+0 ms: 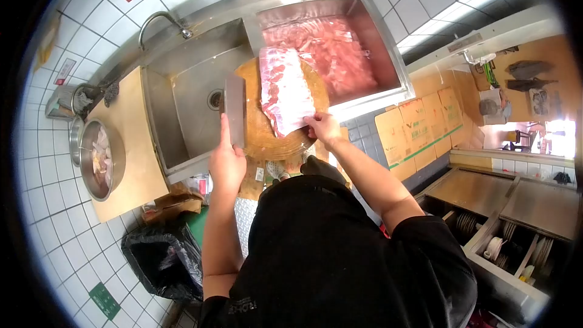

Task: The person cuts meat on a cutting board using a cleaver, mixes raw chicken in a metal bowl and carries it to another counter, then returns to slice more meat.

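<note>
My left hand is wrapped round the handle of a cleaver, its index finger stretched along the broad blade. The blade stands at the left edge of a round wooden chopping board, beside the meat and apart from it. A large slab of ribs lies lengthwise on the board. At its lower right corner, my right hand pinches the edge of the slab between thumb and fingers. The cleaver's handle is mostly hidden in my left hand.
Behind the board, a sink basin holds meat in reddish water. Another basin lies to the left. A metal bowl of meat pieces sits on a wooden counter at far left, above a black-lined bin.
</note>
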### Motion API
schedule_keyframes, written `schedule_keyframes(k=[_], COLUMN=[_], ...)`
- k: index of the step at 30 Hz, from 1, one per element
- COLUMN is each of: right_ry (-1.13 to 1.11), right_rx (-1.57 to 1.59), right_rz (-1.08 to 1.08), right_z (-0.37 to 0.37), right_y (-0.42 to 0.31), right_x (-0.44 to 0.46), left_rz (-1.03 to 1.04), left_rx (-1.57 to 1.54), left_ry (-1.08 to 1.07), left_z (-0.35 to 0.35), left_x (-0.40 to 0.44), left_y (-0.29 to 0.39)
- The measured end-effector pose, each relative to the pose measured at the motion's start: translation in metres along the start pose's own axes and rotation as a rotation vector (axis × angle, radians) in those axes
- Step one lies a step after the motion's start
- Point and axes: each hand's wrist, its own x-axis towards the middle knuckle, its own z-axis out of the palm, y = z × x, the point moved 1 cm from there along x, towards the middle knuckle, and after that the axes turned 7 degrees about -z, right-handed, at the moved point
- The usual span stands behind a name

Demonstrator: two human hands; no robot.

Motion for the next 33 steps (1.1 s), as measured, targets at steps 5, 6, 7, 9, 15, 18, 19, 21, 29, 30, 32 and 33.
schedule_keyframes(k=[5,6,7,9,15,18,19,21,29,30,32,33], right_ry=[-0.084,-0.076,-0.068,-0.098,-0.223,-0.303,-0.330,-0.379,-0.354,-0.315,-0.314,-0.351], right_rx=[0.186,0.238,0.289,0.417,0.527,0.331,0.257,0.165,-0.364,-0.374,-0.380,-0.378], right_rz=[0.120,0.154,0.178,0.226,0.356,0.352,0.355,0.317,-0.140,-0.218,-0.301,-0.304], right_z=[0.020,0.011,0.000,0.002,0.029,0.023,0.017,0.005,-0.026,-0.022,-0.017,-0.014], right_y=[-0.017,-0.012,-0.008,0.001,-0.006,-0.014,-0.016,-0.021,-0.029,-0.014,-0.005,-0.005], right_x=[-0.014,-0.019,-0.018,-0.018,-0.029,-0.023,-0.023,-0.011,0.030,0.041,0.050,0.052], left_rz=[0.072,0.065,0.073,0.078,0.111,0.130,0.129,0.112,-0.084,-0.057,-0.032,-0.034], left_rx=[0.021,-0.021,-0.011,0.050,0.093,0.138,0.161,0.218,0.258,0.270,0.280,0.278], left_ry=[-0.022,-0.069,-0.076,-0.080,-0.007,0.079,0.093,0.099,-0.001,0.037,0.082,0.087], left_z=[0.008,0.014,0.023,0.029,0.049,0.063,0.064,0.066,0.075,0.079,0.085,0.084], left_x=[-0.005,-0.013,-0.017,-0.024,-0.030,-0.037,-0.041,-0.048,-0.069,-0.070,-0.069,-0.070], left_y=[0.021,0.031,0.040,0.046,0.052,0.057,0.062,0.075,0.105,0.102,0.094,0.095])
